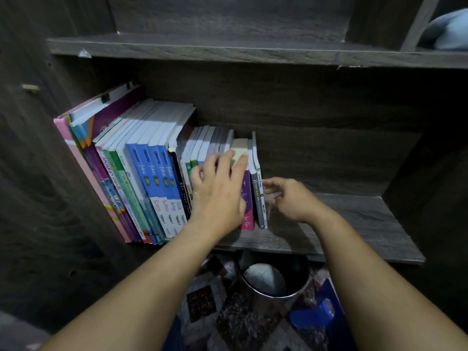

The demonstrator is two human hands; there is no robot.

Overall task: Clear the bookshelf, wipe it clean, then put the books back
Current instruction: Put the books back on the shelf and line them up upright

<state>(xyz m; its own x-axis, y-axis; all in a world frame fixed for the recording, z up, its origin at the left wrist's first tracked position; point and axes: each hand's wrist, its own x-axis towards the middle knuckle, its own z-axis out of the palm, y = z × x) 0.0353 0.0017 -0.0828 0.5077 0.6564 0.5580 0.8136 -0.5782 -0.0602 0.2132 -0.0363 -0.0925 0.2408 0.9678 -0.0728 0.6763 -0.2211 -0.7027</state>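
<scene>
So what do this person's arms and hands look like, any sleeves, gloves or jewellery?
Both are bare. The left hand and right hand wear no gloves, and the left forearm and right forearm show no sleeves, watch or bracelet. No rings show, though the right hand is blurred.

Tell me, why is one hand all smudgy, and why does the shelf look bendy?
Head view: the right hand is smeared at its fingers, likely motion blur; the dark grey wooden shelf board bows because the lens is wide-angle; light catches the white page tops of the upright books, while the corners sink into shadow.
</scene>
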